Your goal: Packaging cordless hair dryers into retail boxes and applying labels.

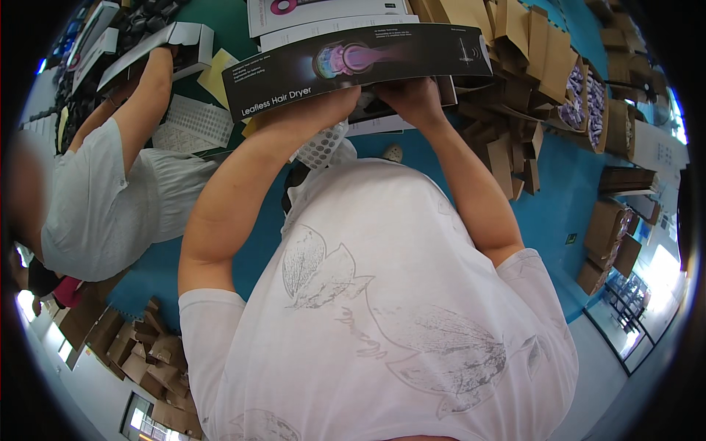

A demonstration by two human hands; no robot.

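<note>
Both hands, left hand [346, 99] and right hand [415, 99], grip the dark printed carton [353, 62]; keep the panel square, thumbs supporting underneath.

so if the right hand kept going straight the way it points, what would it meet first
Likely the long black printed carton it already grips: the right hand points up the picture, under the carton's lower edge. Beyond lie flat white printed sheets, though depth is unclear.

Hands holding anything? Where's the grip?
Both hands grip a long dark printed box along its near lower edge: left hand near the middle, right hand further right. Fingers are mostly hidden underneath.
</note>
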